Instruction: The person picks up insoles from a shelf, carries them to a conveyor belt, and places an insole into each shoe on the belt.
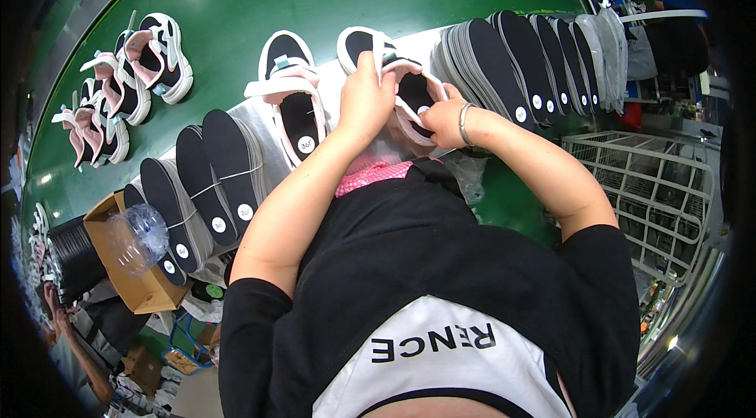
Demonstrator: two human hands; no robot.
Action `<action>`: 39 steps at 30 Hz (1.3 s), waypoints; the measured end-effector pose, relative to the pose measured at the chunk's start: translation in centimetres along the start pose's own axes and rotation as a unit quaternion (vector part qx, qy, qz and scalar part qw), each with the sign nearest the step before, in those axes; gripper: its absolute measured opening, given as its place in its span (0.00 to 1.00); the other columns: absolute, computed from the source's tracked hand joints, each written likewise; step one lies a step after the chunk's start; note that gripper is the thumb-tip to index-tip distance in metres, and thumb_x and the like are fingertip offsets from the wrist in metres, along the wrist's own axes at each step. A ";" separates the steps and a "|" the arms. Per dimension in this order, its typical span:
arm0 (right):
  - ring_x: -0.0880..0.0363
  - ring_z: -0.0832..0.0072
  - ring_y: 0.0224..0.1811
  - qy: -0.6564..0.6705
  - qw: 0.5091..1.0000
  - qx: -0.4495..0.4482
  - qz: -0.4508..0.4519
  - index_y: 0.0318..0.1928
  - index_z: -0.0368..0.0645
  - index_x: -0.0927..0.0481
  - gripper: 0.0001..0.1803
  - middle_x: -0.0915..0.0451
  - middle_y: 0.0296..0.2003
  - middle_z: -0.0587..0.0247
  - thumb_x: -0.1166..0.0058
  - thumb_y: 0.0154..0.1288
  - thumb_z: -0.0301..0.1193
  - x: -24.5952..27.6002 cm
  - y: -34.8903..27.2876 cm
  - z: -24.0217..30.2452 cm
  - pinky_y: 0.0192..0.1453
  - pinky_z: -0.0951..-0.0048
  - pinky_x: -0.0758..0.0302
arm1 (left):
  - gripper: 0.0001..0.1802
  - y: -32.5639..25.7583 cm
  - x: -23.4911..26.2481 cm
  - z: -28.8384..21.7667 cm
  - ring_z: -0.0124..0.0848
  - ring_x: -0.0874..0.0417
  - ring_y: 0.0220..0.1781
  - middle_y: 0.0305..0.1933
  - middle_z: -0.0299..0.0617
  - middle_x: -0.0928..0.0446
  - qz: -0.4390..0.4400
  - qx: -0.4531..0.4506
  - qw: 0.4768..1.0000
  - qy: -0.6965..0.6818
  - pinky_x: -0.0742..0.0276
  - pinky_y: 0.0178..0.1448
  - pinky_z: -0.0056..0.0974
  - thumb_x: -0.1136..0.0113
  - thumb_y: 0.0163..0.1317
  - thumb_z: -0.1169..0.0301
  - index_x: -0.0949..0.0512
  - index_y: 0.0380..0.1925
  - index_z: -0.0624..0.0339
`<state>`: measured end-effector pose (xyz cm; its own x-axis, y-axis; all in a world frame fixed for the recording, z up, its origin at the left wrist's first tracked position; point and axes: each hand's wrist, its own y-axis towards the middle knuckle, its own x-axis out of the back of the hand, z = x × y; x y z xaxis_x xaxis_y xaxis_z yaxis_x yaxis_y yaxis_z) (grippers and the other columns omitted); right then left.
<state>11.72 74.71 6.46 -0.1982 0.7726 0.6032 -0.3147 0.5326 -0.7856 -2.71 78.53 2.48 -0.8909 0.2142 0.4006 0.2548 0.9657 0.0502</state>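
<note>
Between the left hand (365, 99) and right hand (442, 123), both grasping it, sits the pink-and-black shoe (409, 95).

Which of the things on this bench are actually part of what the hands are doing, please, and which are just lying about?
In hand:
left hand
right hand
shoe, held by both
insole stacks, left and right
second shoe beside it

Lying about:
plastic bottle
cardboard box
wire basket
shoes on the belt

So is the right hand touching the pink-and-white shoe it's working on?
Touching. The head view shows the right hand with its fingers pressed onto the black insole inside the pink-and-white shoe, while the left hand grips its strap.
</note>
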 end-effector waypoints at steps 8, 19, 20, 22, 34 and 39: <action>0.24 0.63 0.38 0.048 0.996 -0.011 -0.071 0.29 0.44 0.22 0.11 0.22 0.29 0.55 0.50 0.41 0.32 -1.7 0.2 0.1 0.51 0.55 0.42 | 0.21 -0.2 1.1 -0.6 0.49 0.24 0.34 0.29 0.56 0.26 0.060 0.042 0.996 -0.050 0.29 0.36 0.41 0.45 0.51 0.64 0.35 0.39 0.69; 0.24 0.62 0.34 0.169 0.978 -0.035 -0.115 0.30 0.41 0.24 0.11 0.22 0.28 0.55 0.54 0.45 0.33 -1.7 0.7 4.6 0.45 0.55 0.42 | 0.40 -6.2 7.1 -1.8 0.43 0.24 0.29 0.26 0.47 0.26 0.057 0.039 0.972 0.223 0.29 0.31 0.43 0.41 0.47 0.61 0.50 0.56 0.65; 0.24 0.62 0.34 0.190 0.974 -0.036 -0.117 0.31 0.41 0.24 0.12 0.22 0.28 0.55 0.54 0.46 0.33 -1.1 0.6 5.1 0.45 0.54 0.42 | 0.42 -5.9 6.4 -2.2 0.44 0.24 0.31 0.29 0.49 0.26 0.053 0.034 0.973 0.222 0.29 0.32 0.44 0.41 0.46 0.60 0.51 0.57 0.65; 0.24 0.62 0.34 0.208 0.964 -0.025 -0.165 0.30 0.42 0.24 0.12 0.22 0.28 0.55 0.56 0.47 0.33 -1.4 1.3 5.8 0.45 0.52 0.42 | 0.44 -5.0 4.9 -1.8 0.46 0.27 0.32 0.36 0.51 0.31 0.036 -0.032 0.953 0.298 0.29 0.33 0.43 0.40 0.45 0.58 0.51 0.58 0.64; 0.25 0.59 0.28 0.190 0.949 0.054 -0.246 0.32 0.43 0.26 0.13 0.24 0.22 0.56 0.57 0.53 0.39 -2.4 1.4 5.4 0.40 0.52 0.41 | 0.40 -4.2 3.6 -1.4 0.50 0.28 0.42 0.52 0.60 0.42 0.088 0.019 0.962 0.258 0.28 0.40 0.44 0.41 0.44 0.64 0.48 0.57 0.61; 0.32 0.63 0.46 0.213 0.925 0.113 -0.292 0.41 0.41 0.30 0.20 0.27 0.38 0.55 0.49 0.49 0.39 -0.1 -0.1 5.9 0.57 0.54 0.52 | 0.32 -1.4 3.9 -0.8 0.45 0.23 0.29 0.39 0.49 0.31 0.033 0.006 0.973 0.229 0.26 0.29 0.44 0.48 0.40 0.76 0.42 0.50 0.62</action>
<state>6.24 72.55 7.26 0.4356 0.4668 0.7697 -0.4488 0.8538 -0.2638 -6.28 77.95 4.67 -0.6115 0.1906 0.7680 0.2989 0.9543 0.0011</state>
